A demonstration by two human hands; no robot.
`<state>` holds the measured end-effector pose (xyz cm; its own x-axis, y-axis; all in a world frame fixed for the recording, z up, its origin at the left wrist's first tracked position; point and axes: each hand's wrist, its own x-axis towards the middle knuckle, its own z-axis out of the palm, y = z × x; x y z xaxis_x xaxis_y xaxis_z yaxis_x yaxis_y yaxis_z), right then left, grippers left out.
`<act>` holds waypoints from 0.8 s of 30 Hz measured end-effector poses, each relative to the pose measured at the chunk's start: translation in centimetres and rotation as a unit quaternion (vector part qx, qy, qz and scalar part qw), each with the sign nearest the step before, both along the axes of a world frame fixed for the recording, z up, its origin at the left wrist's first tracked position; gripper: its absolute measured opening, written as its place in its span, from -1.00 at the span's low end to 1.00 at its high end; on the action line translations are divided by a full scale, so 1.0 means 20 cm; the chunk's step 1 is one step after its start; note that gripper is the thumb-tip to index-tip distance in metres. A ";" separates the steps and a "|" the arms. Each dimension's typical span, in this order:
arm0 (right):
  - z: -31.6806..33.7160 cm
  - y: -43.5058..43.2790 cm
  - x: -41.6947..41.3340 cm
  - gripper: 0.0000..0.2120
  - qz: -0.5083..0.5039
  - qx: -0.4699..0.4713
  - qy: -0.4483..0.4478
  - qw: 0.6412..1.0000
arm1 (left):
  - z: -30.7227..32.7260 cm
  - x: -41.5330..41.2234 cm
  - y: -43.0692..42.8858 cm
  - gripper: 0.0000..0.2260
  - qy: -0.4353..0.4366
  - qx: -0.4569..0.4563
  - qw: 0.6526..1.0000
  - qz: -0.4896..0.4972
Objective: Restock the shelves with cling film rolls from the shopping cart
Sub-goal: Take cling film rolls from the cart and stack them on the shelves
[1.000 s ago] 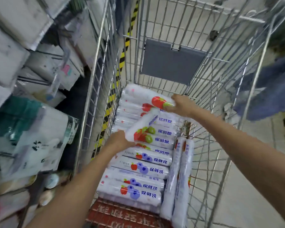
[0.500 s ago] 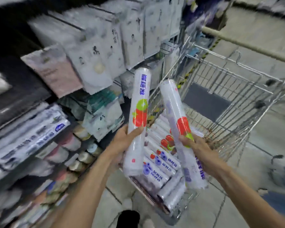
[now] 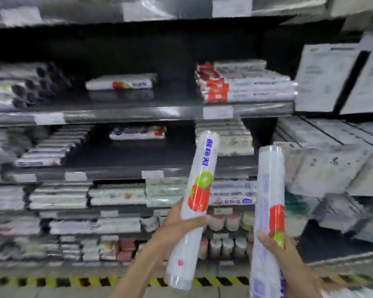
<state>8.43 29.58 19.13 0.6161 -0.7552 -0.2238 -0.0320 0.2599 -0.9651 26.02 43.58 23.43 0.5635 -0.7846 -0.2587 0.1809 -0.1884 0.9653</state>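
My left hand (image 3: pixel 177 224) grips a white cling film roll (image 3: pixel 197 190) with a red tomato and green fruit print, held nearly upright and tilted right at the top. In my right hand (image 3: pixel 289 261) is a second cling film roll (image 3: pixel 269 190), upright, its red and green print near my fingers. Both rolls are raised in front of the dark shelves (image 3: pixel 138 112). One similar roll (image 3: pixel 120 82) lies on the upper shelf and another (image 3: pixel 138 133) on the shelf below. The shopping cart is out of view.
Stacks of wrapped rolls and flat packs fill the shelves left (image 3: pixel 52 147) and right (image 3: pixel 243 87). Bagged goods (image 3: pixel 332 164) hang at the right. Small jars (image 3: pixel 224 222) line the lower rows. A yellow-black hazard stripe (image 3: pixel 73 281) marks the shelf base by the floor.
My view has swung from the cart to the shelves. Both hands lifted a roll each out of the cart and now hold them upright before the shelves.
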 end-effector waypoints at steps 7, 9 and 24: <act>0.07 0.54 0.65 -0.51 0.089 0.047 -0.027 0.995 | 0.07 0.57 0.72 -0.72 -0.071 0.072 0.993 0.056; 0.04 0.61 0.81 -0.34 0.102 0.048 -0.017 0.993 | 0.06 0.73 0.83 -0.67 -0.097 0.096 0.990 0.041; -0.16 0.44 1.62 -0.48 0.043 0.019 0.018 0.999 | -0.18 2.03 0.56 -0.49 -0.360 0.134 0.921 -0.060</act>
<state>40.73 38.46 15.99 0.6698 -0.6901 -0.2740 -0.0904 0.2904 -0.9526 66.56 54.79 19.80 0.5774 -0.8152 -0.0454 -0.5257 -0.4138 0.7432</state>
